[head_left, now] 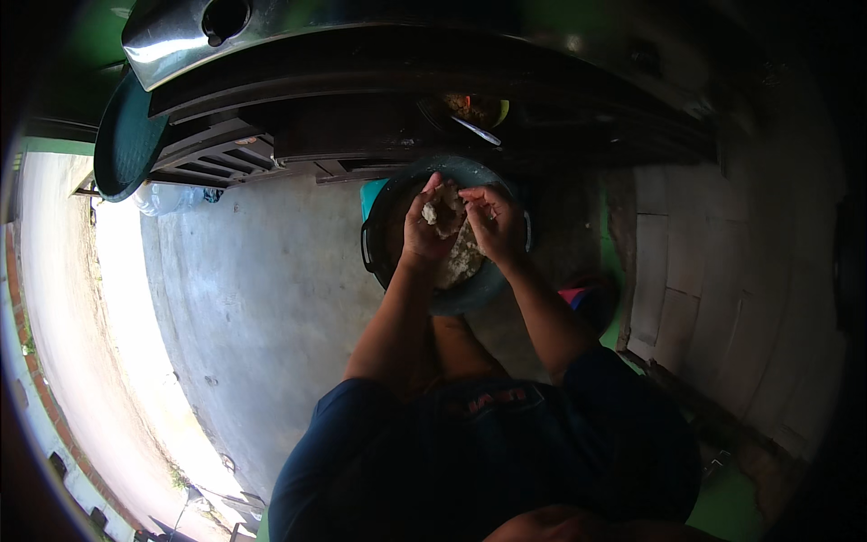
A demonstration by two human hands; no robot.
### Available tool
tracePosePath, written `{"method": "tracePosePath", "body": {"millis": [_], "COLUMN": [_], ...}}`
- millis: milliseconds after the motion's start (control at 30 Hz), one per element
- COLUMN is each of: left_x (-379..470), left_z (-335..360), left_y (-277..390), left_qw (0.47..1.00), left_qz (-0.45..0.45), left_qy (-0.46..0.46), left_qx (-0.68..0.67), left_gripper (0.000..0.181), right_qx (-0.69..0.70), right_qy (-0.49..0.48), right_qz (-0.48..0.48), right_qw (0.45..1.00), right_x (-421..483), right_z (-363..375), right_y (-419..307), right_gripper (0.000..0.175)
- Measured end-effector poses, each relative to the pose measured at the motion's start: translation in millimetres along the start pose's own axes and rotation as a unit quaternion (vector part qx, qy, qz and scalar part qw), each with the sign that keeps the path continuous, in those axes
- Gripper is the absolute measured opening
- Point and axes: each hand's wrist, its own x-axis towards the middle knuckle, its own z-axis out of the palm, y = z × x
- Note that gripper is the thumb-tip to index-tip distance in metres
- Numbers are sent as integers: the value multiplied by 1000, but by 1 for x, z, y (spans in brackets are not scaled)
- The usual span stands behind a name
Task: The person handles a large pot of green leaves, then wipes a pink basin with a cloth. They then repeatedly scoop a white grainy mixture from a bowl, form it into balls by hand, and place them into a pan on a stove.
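Over a large dark round basin [443, 301], my left hand [425, 227] is cupped palm up and holds a flattened piece of pale dough [448, 210], with a small white lump near its fingers. My right hand [493, 222] is at the piece's right edge, its fingers bent and the tips close together. Whether it grips the dough cannot be told. Below the hands a mass of pale, crumbly dough [464, 261] lies in the basin. The basin's handle shows at its left side.
A bowl of brown filling [474, 108] with a metal spoon [477, 131] stands on the dark wooden furniture [339, 129] ahead. A green oval tray [130, 139] leans at upper left. Something teal [371, 196] sits behind the basin. A pink and blue object [576, 297] is at right.
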Motion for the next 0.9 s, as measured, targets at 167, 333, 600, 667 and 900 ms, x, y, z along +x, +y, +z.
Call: {"method": "tracePosePath", "body": {"millis": [167,333,600,667,900], "left_x": [1,7,6,4,-8], "left_z": [48,70,74,73,64], "left_y": [-7,-16,-31,-35,-28], "left_qw": [985,989,1000,999,999], "left_qz": [-40,-46,-14,-6,8], "left_qy": [-162,-126,13,43,13], "left_qx": [41,-62,-24,-8,42], "left_gripper": [48,23,8,9,9], "right_qx": [-65,-123,-159,-177,-218], "right_qy": [-42,-3,97,117,66], "right_qz": [-71,-150,-164,-181,-174], "right_qw": [994,981,969,960,958], "right_x": [0,-31,-30,-29,-33], "right_z": [-7,-10,-14,-10,-4], "right_y": [-24,-42,-35,-29,-57], "right_gripper": [47,56,47,41,28]}}
